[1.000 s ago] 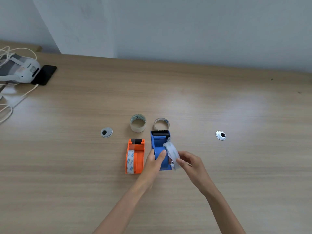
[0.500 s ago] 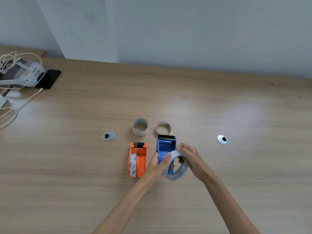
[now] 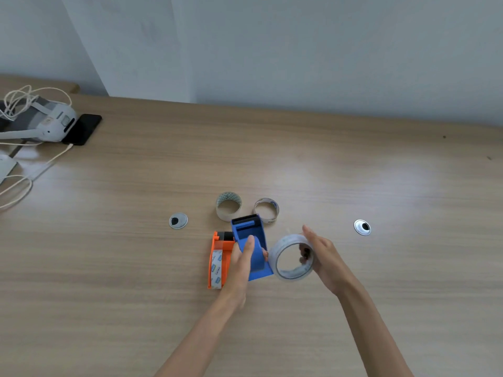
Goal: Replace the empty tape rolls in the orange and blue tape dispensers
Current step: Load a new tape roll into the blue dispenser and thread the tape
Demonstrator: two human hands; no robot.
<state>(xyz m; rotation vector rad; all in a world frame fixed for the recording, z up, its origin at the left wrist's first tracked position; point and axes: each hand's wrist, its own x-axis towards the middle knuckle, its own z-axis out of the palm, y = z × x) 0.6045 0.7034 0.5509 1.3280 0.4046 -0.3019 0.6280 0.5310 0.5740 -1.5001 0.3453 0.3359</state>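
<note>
Holding blue dispenser (image 3: 250, 232) (left hand (image 3: 239, 265)), tape roll (image 3: 285, 240) (right hand (image 3: 324, 257)).

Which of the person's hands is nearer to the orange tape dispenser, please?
Left. The left hand grips the blue dispenser right beside the orange tape dispenser. The right hand holds the tape roll farther right, beyond the blue dispenser.

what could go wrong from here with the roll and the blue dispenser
1. The right hand holds the tape roll by one side of its rim, off the table; it might slip and roll away.
2. The left hand grips the blue dispenser right beside the orange dispenser; turning it may knock that one.
3. The tall ring and thin ring lie just beyond; set down there, the held roll could be confused with them.
</note>
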